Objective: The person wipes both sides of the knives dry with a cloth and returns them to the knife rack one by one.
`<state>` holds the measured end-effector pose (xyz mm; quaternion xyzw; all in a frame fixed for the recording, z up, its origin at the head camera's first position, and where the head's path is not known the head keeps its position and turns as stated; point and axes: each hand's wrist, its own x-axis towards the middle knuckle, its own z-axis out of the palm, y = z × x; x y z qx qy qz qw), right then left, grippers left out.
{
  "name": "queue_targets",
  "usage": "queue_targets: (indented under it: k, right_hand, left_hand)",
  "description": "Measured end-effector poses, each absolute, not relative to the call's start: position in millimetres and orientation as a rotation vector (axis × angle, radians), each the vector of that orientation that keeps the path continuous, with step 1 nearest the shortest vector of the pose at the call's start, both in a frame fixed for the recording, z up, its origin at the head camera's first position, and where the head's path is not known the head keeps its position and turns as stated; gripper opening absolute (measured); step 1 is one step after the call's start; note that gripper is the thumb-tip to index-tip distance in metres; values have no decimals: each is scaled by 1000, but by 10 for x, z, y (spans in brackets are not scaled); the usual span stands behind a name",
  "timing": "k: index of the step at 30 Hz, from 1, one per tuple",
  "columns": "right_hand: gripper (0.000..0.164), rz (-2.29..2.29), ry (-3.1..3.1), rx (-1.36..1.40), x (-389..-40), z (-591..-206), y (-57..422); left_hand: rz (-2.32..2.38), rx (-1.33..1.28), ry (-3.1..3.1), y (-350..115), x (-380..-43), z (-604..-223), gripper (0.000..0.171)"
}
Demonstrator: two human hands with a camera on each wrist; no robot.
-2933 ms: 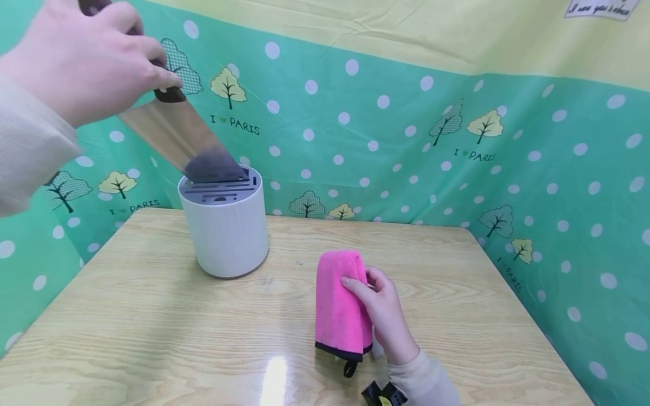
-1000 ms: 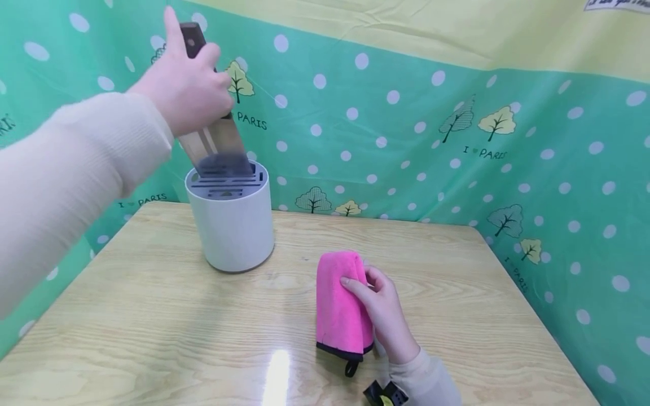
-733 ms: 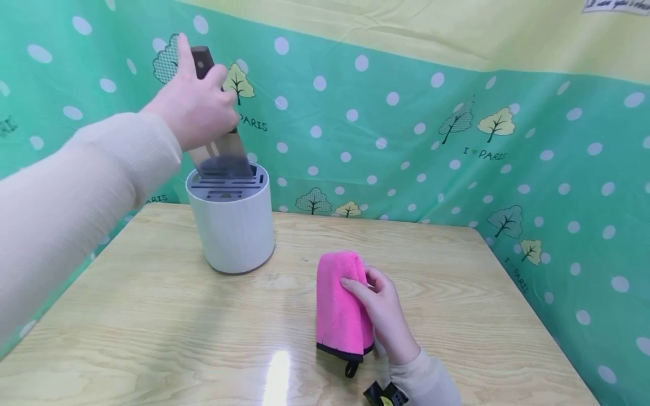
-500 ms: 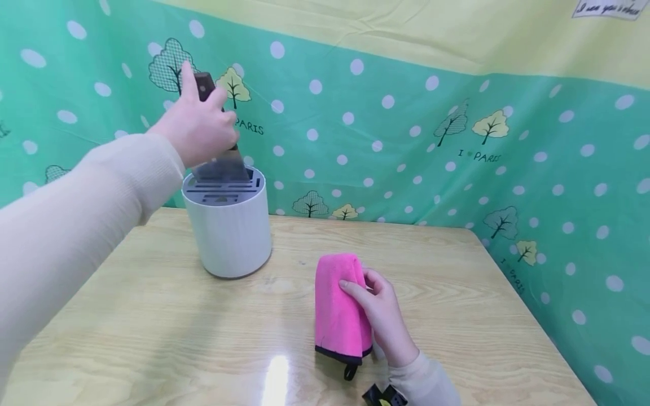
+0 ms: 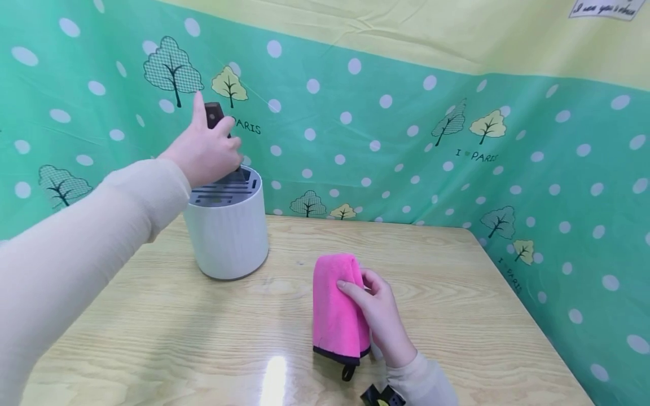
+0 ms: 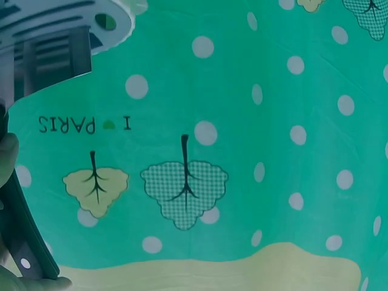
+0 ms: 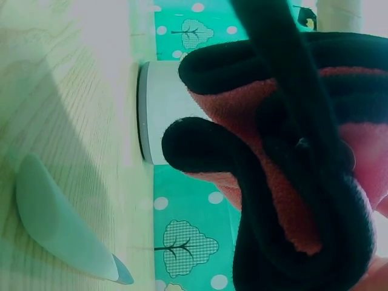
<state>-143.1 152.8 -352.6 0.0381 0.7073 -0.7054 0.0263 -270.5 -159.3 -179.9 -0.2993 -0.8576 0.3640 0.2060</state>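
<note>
At the back left, my left hand grips the dark riveted handle of a cleaver, index finger raised along it. Most of the blade is down in a slot of the round white knife block; the left wrist view shows the broad upper part of the cleaver's blade at the slotted top. Near the middle of the table, my right hand holds a folded pink cloth with black edging and a hanging loop, thumb on its front. Its other fingers are mostly hidden behind the cloth.
A pale, curved object with a grey-blue tip lies on the wood-grain table, largely hidden by the cloth in the head view. A green and yellow dotted curtain hangs behind the table. A black device sits by my right wrist.
My left hand has moved the cleaver over the block and then lowered it, so its blade has sunk deep into the slot. My right hand and the cloth stay nearly still.
</note>
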Motion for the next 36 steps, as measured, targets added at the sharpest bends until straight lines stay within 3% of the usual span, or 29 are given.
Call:
queue_targets:
  k: [36]
  right_hand:
    - [36,-2208,2257,187,-1471,-3439,1696]
  left_hand:
    - [974,-890,-2246,-1595,-2679,-2152,33]
